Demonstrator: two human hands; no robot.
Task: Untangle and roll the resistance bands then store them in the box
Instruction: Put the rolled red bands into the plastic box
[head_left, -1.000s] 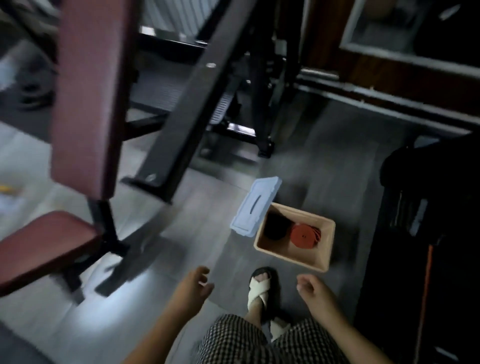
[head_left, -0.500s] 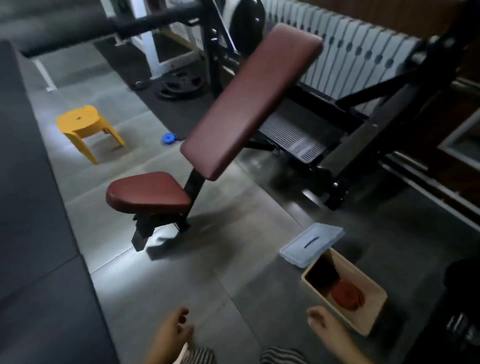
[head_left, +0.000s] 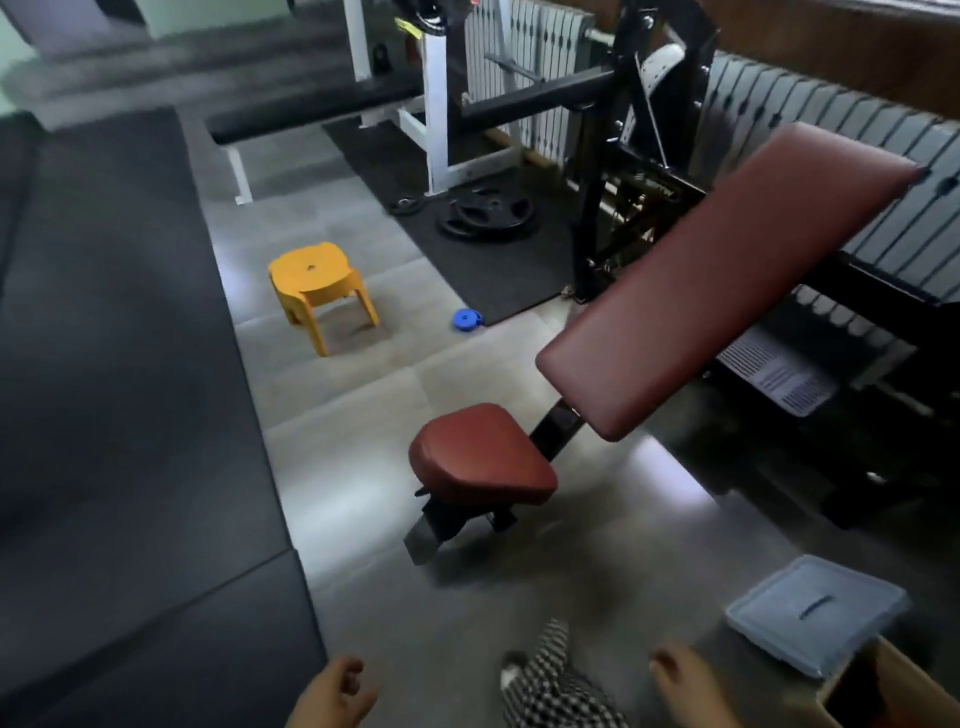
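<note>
Both hands, left hand (head_left: 332, 699) and right hand (head_left: 685, 688), hang loose near the box (head_left: 878, 691).

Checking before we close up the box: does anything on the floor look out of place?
A small blue round thing lies alone at the edge of the black mat, far from the box; possibly a rolled band, too small to tell. The lid lies off, beside the box.

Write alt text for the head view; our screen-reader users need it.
The left hand and right hand hang empty at the bottom edge. The open box and its pale blue lid sit at lower right; a maroon bench, a yellow stool and a small blue round object lie beyond.
</note>
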